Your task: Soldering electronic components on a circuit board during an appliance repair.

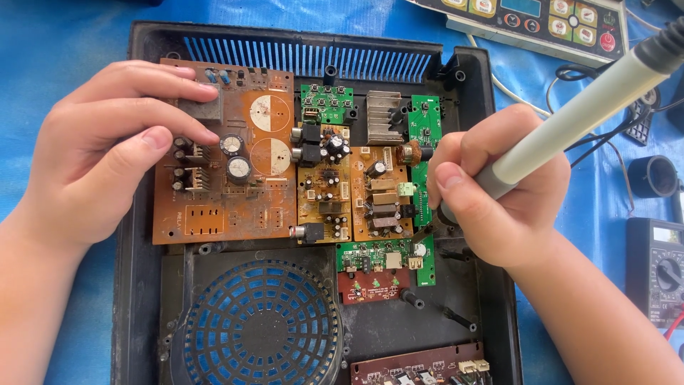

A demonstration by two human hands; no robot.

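Gripping soldering iron (570, 117) pen-style, right hand (499, 192) closed; left hand (107, 150) fingers pressing brown board (224, 164), grasping nothing; rigid, brittle, edges safest.

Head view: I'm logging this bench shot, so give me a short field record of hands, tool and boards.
left hand: fingers resting on the large brown circuit board
right hand: gripping a pale soldering iron like a pen, tip hidden
housing: black plastic case, open, with round fan grille
other boards: small green boards and tan boards beside the brown one
nearby: multimeter on blue sheet
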